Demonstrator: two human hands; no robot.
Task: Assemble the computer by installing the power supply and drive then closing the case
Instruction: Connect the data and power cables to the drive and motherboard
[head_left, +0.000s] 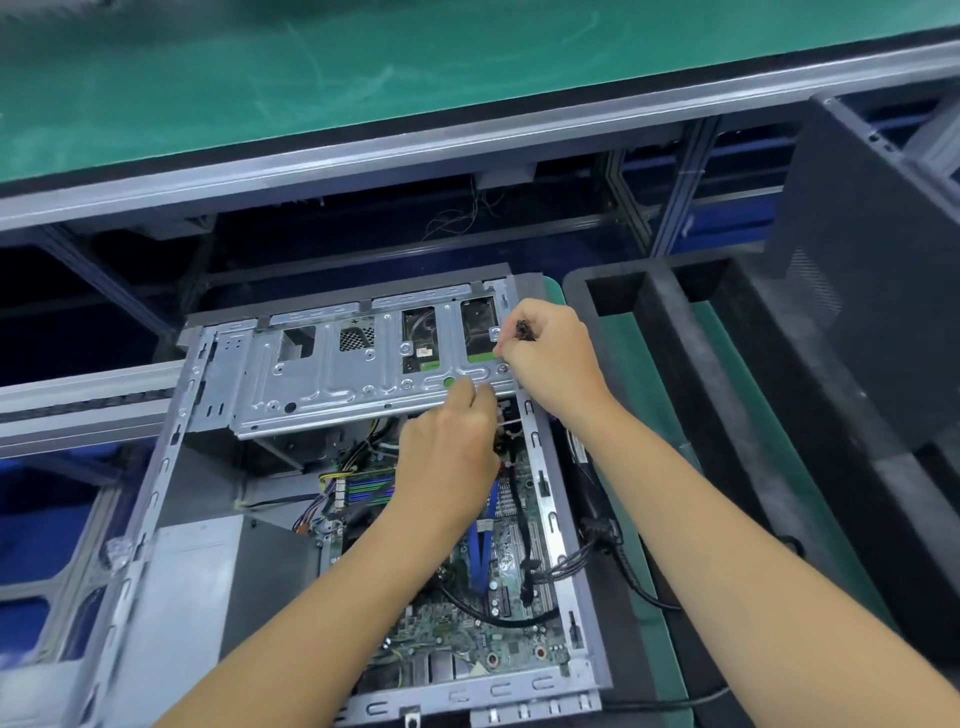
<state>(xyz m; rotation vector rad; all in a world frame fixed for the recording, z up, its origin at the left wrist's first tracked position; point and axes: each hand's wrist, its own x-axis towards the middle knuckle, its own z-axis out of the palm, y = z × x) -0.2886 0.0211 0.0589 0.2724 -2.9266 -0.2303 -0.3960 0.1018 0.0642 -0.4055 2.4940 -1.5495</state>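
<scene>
Hands at the drive cage of an open computer case (171, 452).

Case lies on its side with the motherboard (467, 634) showing and the power supply (182, 597) in its near left corner. Silver drive cage (322, 374) spans the far end. Right hand (550, 358), fingers curled, pinches a small dark part (523, 328), which I cannot identify, at the right end of the cage. Left hand (447, 462) reaches just under the cage edge; whether its fingers grasp anything, I cannot tell. Black side panel (872, 249) stands at far right.
</scene>
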